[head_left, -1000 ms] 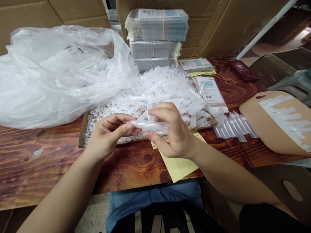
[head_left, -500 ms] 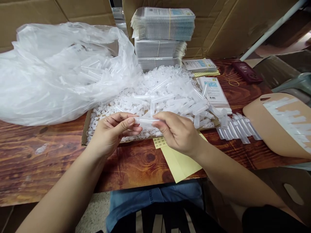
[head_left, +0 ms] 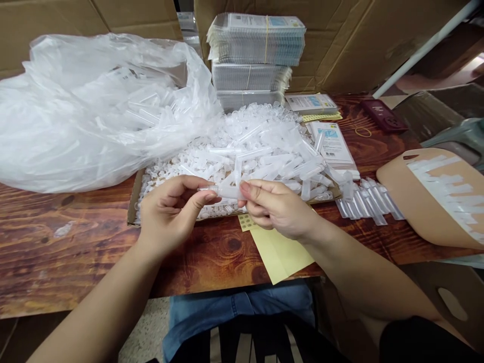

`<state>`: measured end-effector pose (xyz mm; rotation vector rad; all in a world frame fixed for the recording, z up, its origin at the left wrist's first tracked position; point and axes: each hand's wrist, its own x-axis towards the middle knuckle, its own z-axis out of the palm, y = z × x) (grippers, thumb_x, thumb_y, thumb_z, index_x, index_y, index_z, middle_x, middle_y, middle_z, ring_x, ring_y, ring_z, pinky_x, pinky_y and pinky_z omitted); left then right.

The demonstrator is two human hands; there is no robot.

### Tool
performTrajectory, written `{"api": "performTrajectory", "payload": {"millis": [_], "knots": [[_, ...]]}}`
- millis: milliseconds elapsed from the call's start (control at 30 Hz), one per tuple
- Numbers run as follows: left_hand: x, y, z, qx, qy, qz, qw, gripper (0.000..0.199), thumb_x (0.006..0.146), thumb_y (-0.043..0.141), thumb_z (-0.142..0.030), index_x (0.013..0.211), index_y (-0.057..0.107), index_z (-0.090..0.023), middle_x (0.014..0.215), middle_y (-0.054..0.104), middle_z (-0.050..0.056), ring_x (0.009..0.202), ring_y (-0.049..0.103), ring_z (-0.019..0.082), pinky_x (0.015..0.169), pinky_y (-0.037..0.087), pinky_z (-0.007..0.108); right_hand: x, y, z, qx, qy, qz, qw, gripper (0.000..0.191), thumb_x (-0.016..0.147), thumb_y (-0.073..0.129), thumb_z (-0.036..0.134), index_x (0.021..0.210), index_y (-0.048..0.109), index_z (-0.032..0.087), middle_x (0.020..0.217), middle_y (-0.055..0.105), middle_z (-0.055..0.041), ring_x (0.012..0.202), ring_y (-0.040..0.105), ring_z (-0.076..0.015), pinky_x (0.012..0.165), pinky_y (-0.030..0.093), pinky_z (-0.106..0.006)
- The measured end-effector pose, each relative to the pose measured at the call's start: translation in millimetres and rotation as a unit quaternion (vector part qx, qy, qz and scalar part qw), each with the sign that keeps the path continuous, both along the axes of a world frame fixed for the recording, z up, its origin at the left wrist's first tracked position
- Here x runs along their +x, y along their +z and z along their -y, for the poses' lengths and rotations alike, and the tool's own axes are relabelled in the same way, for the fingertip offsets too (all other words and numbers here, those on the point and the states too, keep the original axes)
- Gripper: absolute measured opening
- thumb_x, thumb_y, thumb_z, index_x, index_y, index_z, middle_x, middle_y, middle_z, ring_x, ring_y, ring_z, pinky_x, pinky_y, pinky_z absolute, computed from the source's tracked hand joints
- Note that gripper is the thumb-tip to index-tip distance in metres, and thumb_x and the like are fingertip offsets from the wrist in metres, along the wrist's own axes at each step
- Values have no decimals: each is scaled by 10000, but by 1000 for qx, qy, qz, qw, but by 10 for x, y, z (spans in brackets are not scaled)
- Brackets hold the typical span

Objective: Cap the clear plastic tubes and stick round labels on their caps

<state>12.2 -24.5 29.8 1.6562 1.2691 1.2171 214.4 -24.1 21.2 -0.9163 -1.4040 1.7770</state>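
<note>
A small translucent plastic tube (head_left: pixel 229 191) lies level between my two hands, above the near edge of a shallow cardboard tray (head_left: pixel 133 204). My right hand (head_left: pixel 274 205) is closed, pinching the tube's right end between thumb and fingers. At the other end, my left hand (head_left: pixel 172 206) has its thumb and index finger closed about a clear, narrower end piece (head_left: pixel 208 188). Whether that piece is a separate cap or part of the tube I cannot tell. Behind them, the tray is heaped with similar tubes and small clear caps (head_left: pixel 260 131).
A big clear plastic bag (head_left: pixel 75 116) bulges over the tray's left side. Banded stacks of printed packets (head_left: pixel 257 43) stand behind. To the right are a row of tubes (head_left: pixel 372 200) and a tan bin (head_left: pixel 412 206) of tubes. Yellow sticker sheets (head_left: pixel 282 254) lie in front.
My right fingers have shifted their grip on the tube's right end, with the thumb now on top. My left fingers have moved slightly left, and the clear end piece now shows between them.
</note>
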Motion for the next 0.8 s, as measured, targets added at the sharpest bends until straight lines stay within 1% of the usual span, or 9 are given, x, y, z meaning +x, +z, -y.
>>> {"api": "performTrajectory", "payload": {"millis": [67, 167, 233, 300, 367, 433, 567, 700, 800], "knots": [[-54, 23, -15, 55, -15, -73, 996, 144, 851, 725, -393, 856, 733, -249, 776, 738, 4, 681, 685, 158, 653, 569, 284, 30, 51, 1, 13, 12, 21, 1000, 437, 944, 488, 640, 803, 490, 226, 504, 255, 119, 400, 191, -69, 370, 227, -233], [-192, 64, -127, 97, -9, -207, 974, 163, 874, 681, -428, 907, 736, -279, 868, 741, 7, 762, 665, 177, 700, 535, 299, 155, 133, -41, 186, -63, 140, 970, 360, 990, 487, 532, 811, 520, 222, 572, 426, 68, 463, 386, -86, 436, 345, -234], [-312, 82, -249, 75, 42, -325, 942, 199, 890, 624, -439, 920, 729, -273, 935, 732, 31, 823, 666, 217, 743, 521, 331, 319, 153, -153, 341, -171, 234, 894, 271, 989, 533, 452, 848, 562, 223, 710, 528, 20, 603, 514, -116, 542, 438, -261], [-427, 91, -374, 19, 80, -439, 895, 211, 890, 574, -402, 872, 709, -240, 954, 717, 72, 877, 663, 276, 790, 502, 383, 543, 124, -351, 453, -269, 303, 794, 201, 955, 605, 418, 895, 605, 226, 881, 569, -34, 785, 586, -172, 678, 505, -330], [-510, 101, -469, -42, 60, -502, 861, 209, 884, 542, -360, 859, 685, -211, 956, 711, 105, 935, 656, 320, 832, 488, 418, 783, 54, -605, 490, -318, 353, 731, 201, 946, 617, 429, 949, 638, 229, 994, 563, -72, 935, 604, -229, 803, 530, -403], [-546, 113, -518, -76, 40, -522, 849, 220, 888, 521, -352, 894, 676, -196, 956, 712, 113, 953, 653, 321, 850, 488, 418, 986, -35, -859, 491, -340, 392, 700, 220, 948, 611, 442, 989, 655, 230, 1032, 558, -85, 981, 597, -239, 866, 530, -425], [-535, 117, -518, -79, 31, -520, 850, 251, 895, 502, -332, 985, 683, -183, 1010, 712, 116, 983, 651, 313, 878, 494, 408, 1179, -179, -1176, 464, -338, 450, 685, 227, 904, 664, 417, 958, 686, 198, 1012, 571, -92, 957, 616, -254, 887, 530, -461], [-559, 56, -525, -78, 6, -500, 862, 347, 869, 493, -287, 1118, 689, -146, 1127, 677, 161, 1031, 649, 326, 954, 485, 434, 1193, -223, -1222, 457, -305, 461, 697, 219, 830, 733, 396, 922, 707, 199, 983, 608, -78, 856, 628, -233, 825, 543, -447], [-607, -4, -553, -66, -7, -489, 870, 347, 832, 508, -273, 1110, 699, -193, 1128, 664, 135, 984, 669, 296, 964, 493, 403, 1198, -192, -1198, 460, -278, 458, 708, 204, 783, 779, 359, 918, 719, 219, 933, 630, -68, 773, 612, -218, 779, 539, -443]]}}
